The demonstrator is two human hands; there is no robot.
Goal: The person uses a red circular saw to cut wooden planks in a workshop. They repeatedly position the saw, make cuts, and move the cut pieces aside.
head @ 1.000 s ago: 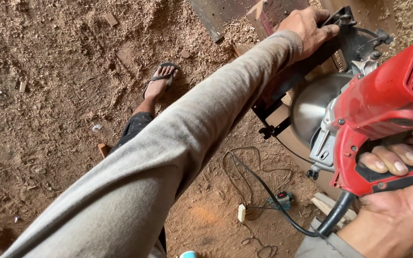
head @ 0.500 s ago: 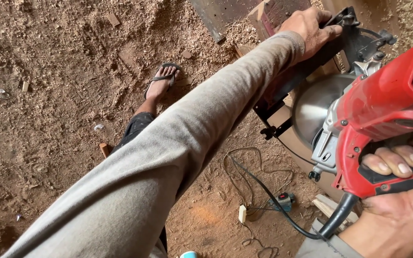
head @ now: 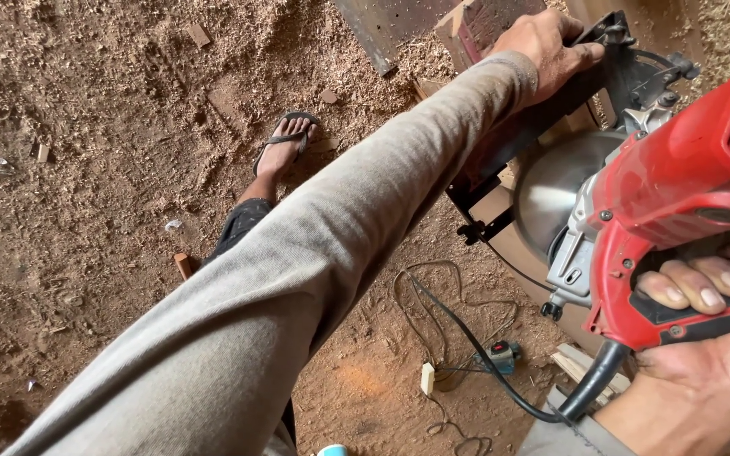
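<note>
With your right hand (head: 703, 371) clenched on the handle of the red circular saw (head: 669, 194) over the board (head: 517, 245), keep your left hand (head: 547, 46), apparently grasping its front base plate, clear of the blade.

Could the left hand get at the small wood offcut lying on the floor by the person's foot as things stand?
Probably not without letting go: the left hand is stretched out and pressed on the front of the circular saw, up on the workpiece. The wood offcut lies on the sawdust floor well below, beside the leg, with nothing covering it.
</note>
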